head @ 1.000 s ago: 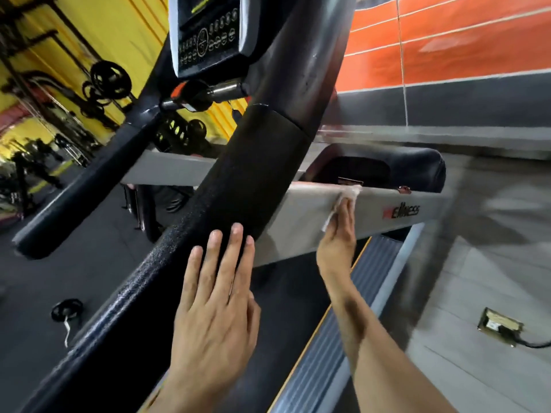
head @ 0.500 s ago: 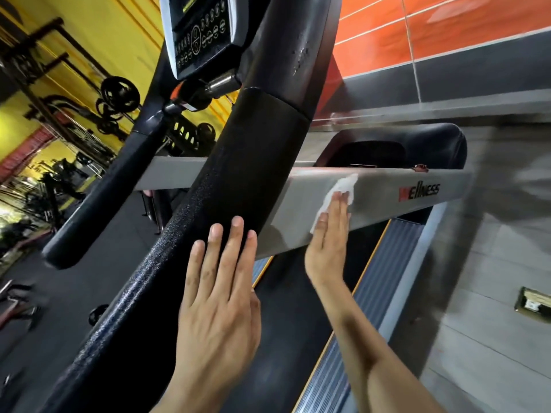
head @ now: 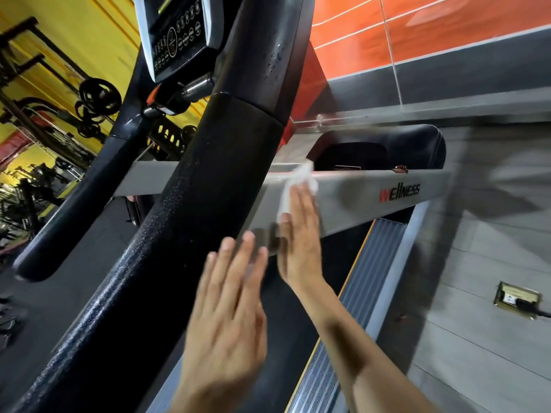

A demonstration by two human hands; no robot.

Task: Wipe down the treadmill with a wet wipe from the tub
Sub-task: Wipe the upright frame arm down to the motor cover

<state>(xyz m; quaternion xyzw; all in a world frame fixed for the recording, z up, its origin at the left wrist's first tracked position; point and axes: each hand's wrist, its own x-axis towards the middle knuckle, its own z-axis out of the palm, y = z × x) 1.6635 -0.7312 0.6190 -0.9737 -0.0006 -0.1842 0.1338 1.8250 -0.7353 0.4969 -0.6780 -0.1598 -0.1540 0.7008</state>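
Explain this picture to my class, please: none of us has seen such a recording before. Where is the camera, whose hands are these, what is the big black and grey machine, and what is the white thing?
The camera sits on a person's head and looks forward and down, so the two bare hands are that person's own. The machine is a gym treadmill: the thick black bar is its handrail, the button panel above is its console, and the grey beam carries the word "wellness".

The right hand lies flat, fingers straight, pressing a white wet wipe against the grey beam. The left hand, blurred, is open with straight fingers near the handrail and holds nothing; whether it touches the rail is unclear.

Beyond are an orange tiled wall, gym weights and a floor socket.
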